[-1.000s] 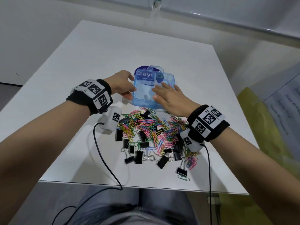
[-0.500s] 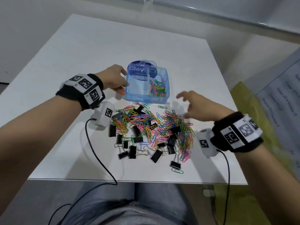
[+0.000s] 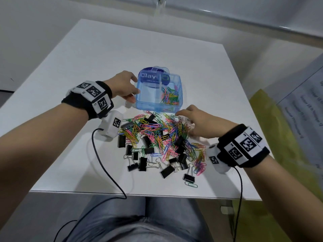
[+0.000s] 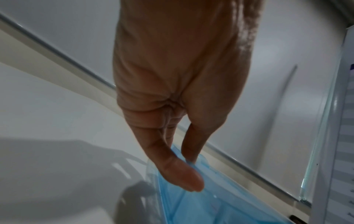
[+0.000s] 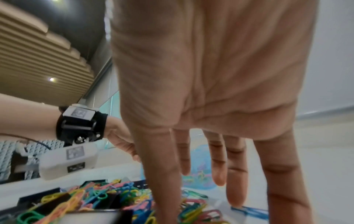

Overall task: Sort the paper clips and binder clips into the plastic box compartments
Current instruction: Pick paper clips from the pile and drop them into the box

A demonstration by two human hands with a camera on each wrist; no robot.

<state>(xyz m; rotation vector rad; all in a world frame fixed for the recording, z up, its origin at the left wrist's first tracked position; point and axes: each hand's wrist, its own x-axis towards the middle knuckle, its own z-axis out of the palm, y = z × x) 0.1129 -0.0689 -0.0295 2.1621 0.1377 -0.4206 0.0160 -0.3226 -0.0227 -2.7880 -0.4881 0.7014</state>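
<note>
A clear blue plastic box (image 3: 148,106) stands open on the white table (image 3: 122,55), split by a divider. Its right compartment holds coloured paper clips (image 3: 170,97); the left one looks empty. My left hand (image 3: 130,89) grips the box's left wall, thumb and a finger pinching the rim (image 4: 191,165). In front of the box lies a heap of coloured paper clips (image 3: 157,130) mixed with black binder clips (image 3: 142,163). My right hand (image 3: 187,122) hovers spread over the heap's right side, fingers straight (image 5: 235,181), holding nothing.
The table's near edge (image 3: 139,193) is close to the heap. A cable (image 3: 104,165) runs from the left wrist over that edge. A yellow-green surface (image 3: 272,154) and a printed sheet (image 3: 304,105) lie to the right, off the table.
My right hand left the box, swung right, and has come down over the right side of the clip heap. My left hand kept hold of the box. The paper clips in the right compartment came into view.
</note>
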